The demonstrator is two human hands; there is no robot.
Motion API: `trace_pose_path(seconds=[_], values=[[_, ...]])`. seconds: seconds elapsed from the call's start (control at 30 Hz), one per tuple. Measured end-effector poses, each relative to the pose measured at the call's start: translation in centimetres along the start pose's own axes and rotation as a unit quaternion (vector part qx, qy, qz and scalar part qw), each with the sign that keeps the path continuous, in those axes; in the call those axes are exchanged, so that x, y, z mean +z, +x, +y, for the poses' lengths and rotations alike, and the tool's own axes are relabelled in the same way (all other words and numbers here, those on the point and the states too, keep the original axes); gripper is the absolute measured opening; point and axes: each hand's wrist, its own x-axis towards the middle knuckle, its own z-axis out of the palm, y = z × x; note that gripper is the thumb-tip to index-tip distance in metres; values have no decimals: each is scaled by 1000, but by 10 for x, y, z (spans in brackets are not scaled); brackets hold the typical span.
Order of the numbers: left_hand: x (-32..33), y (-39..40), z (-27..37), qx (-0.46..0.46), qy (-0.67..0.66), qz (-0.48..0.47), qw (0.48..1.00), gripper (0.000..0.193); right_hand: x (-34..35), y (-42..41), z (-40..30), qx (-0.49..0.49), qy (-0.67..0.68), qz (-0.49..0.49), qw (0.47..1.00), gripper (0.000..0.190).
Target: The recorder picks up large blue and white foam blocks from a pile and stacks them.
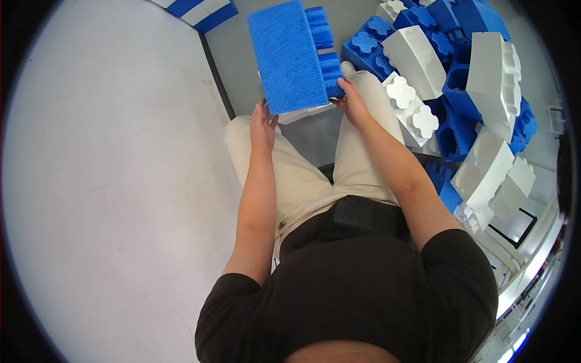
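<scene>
A large blue foam building block (290, 59) is in front of my knees, its knobs pointing right. My left hand (263, 125) is at its lower left corner with the fingers partly behind it. At the lower knob, my right hand (352, 102) grips the block with the thumb on the near side. Beneath and behind the blue block, part of a white block (302, 114) shows; how the two touch is hidden.
A heap of blue and white blocks (415, 61) lies to the right, close to my right leg. A pale wall or panel (113, 159) fills the left side. Blue and white blocks (204, 13) stand at the top left. White metal framing (526, 281) is at the lower right.
</scene>
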Motion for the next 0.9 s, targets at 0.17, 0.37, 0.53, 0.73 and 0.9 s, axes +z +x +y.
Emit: trace_pose_path(seconds=[0.17, 0.37, 0.53, 0.73, 0.9], values=[[-3, 0, 0, -20, -10, -19, 1000, 47, 4, -3, 0, -3, -66, -2, 998, 85], [-1, 0, -5, -2, -11, -22, 1000, 32, 4, -4, -1, -8, -122, -18, 992, 87], [3, -2, -5, -16, -17, -20, 1000, 31, 5, -7, -4, -15, -136, -17, 990, 86], [3, -2, -5, -13, -22, -19, 1000, 31, 5, -4, 0, -72, -150, -13, 986, 89], [5, -2, -4, -20, -24, -17, 999, 32, 0, 0, 4, -91, -176, -11, 980, 89]])
